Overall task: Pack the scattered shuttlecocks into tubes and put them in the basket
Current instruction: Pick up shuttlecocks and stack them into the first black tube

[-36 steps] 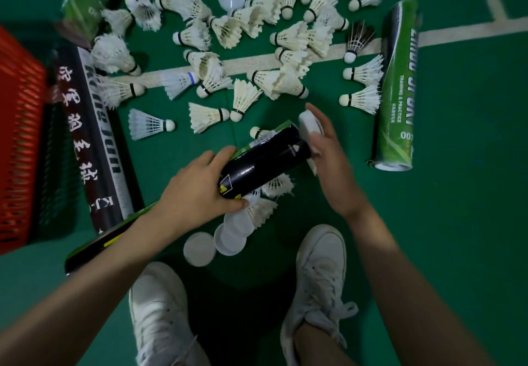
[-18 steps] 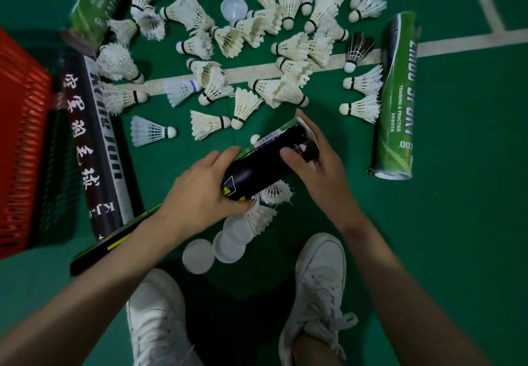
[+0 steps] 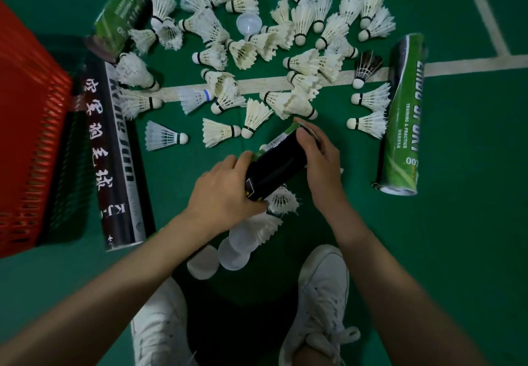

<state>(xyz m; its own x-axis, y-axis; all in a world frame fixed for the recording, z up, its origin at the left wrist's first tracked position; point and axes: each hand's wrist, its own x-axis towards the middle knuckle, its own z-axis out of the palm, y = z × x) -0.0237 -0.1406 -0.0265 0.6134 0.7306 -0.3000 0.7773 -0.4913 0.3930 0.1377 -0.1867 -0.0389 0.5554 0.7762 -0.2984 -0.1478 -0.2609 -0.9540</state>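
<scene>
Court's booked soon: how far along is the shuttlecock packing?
Early. Done: no tube seen in the red basket. In hand: left hand holds the black tube, right hand grips its far end. Left: dozens of shuttlecocks and the green tube lie on the floor.

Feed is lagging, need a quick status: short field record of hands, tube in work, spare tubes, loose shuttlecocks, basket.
left hand: grips black tube at its near end
right hand: curled over the tube's far end
basket: red, at left; inside not visible
spare tubes: green tube at right, second green tube top left, lettered tube beside basket, all lying down
shuttlecocks: many loose on the floor
caps: white, by the shoes
</scene>
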